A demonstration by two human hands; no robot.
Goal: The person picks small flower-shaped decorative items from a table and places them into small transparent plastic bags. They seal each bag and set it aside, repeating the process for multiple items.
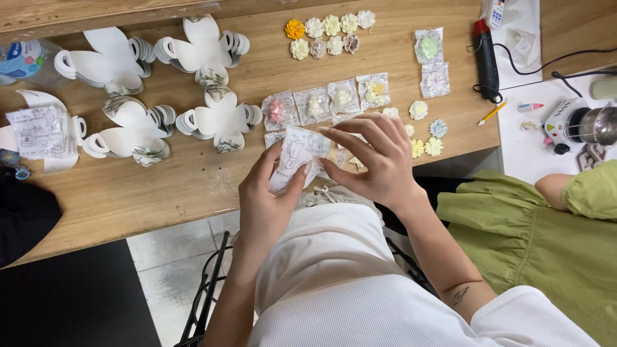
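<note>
Both hands hold a small clear plastic pouch (295, 157) with black printing, just above the front edge of the wooden table (160, 186). My left hand (267, 199) pinches its lower left side. My right hand (376, 160) grips its right side, fingers curled over the top. Behind them lies a row of bagged pastel flowers (328, 103) in clear pouches. Loose small flowers (427, 138) in cream, yellow and blue lie to the right of my right hand.
Stacks of white flower-shaped paper cutouts (160, 83) cover the table's left half. A cluster of cream and orange flowers (328, 35) sits at the back. A black and red glue gun (486, 61) lies at the right. A person in green (546, 238) sits to my right.
</note>
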